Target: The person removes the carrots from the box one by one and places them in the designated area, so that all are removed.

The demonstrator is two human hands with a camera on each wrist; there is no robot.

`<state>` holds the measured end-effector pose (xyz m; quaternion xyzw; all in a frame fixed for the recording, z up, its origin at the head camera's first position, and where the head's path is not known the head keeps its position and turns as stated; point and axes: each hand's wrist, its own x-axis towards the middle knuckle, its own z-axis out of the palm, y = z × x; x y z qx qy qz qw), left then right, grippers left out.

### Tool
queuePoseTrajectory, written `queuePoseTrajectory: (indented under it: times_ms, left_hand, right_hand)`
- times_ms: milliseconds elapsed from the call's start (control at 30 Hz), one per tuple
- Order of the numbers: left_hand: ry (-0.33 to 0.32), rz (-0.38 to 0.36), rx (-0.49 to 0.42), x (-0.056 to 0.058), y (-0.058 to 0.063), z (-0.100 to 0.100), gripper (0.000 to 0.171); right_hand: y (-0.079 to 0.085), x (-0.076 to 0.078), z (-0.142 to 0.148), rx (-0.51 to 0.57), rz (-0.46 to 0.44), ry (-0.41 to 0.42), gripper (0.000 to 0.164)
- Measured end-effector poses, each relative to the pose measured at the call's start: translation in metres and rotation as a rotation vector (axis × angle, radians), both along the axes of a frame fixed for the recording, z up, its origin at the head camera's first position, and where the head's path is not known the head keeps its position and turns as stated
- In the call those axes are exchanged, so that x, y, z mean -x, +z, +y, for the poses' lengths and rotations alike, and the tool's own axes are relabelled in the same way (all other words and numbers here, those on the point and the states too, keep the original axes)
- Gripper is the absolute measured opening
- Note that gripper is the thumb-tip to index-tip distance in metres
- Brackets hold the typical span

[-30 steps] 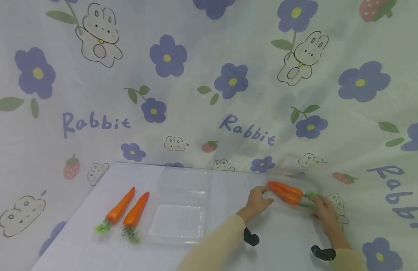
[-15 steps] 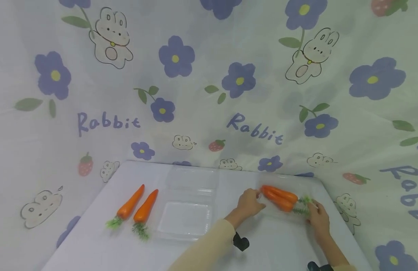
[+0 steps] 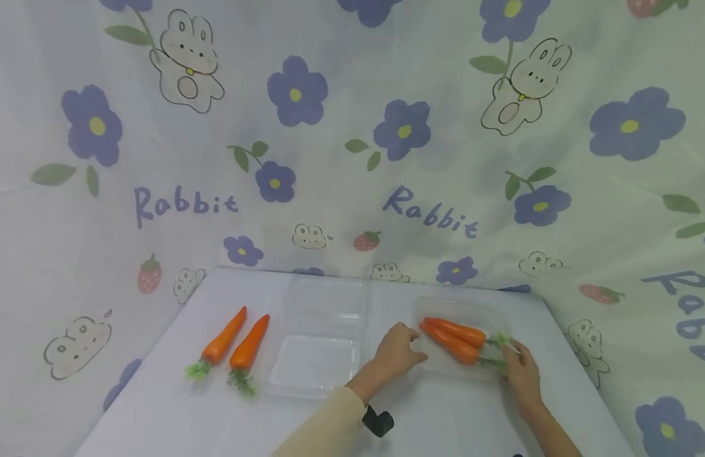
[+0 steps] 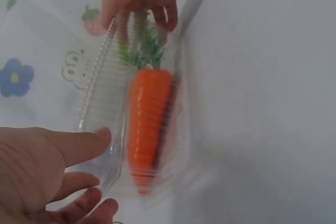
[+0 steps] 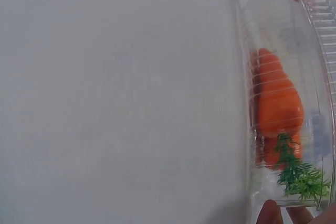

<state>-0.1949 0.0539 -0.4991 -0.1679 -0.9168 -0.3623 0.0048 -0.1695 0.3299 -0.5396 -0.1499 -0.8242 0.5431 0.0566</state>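
A clear plastic box (image 3: 472,308) with two orange toy carrots (image 3: 451,343) in it is at the right side of the table. My left hand (image 3: 396,351) holds its left end, the thumb (image 4: 94,142) along the rim and the other fingers lower down. At the opposite end, by the green carrot tops (image 5: 302,177), my right hand (image 3: 523,373) grips the box. The carrots lie side by side, tips toward my left hand. In the right wrist view only the fingertips (image 5: 270,213) of my right hand show at the box's end.
Left of my hands, a second clear plastic container (image 3: 315,365) lies with its lid (image 3: 326,297) folded back. Two more toy carrots, one (image 3: 225,336) beside the other (image 3: 250,344), lie on the white table (image 3: 158,412). A rabbit-print cloth (image 3: 341,158) hangs behind.
Both hands have brought the box with its carrots to the left and a little nearer, away from the table's back right corner. The other container and carrots stay put; the head view has shifted slightly.
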Motion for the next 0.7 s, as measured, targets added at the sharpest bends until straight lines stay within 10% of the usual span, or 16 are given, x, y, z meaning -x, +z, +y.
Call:
queuePoseTrajectory:
  times_ms: [267,700]
  left_hand:
    - [0.072,0.024,-0.159,-0.009,-0.009,-0.011,0.047]
    - [0.124,0.173,0.09,-0.025,-0.002,-0.021,0.048]
  right_hand:
    - [0.011,-0.002,-0.015,0.067,-0.023,0.077,0.07]
    - [0.012,-0.01,-0.028,0.094,-0.088,0.104,0.075]
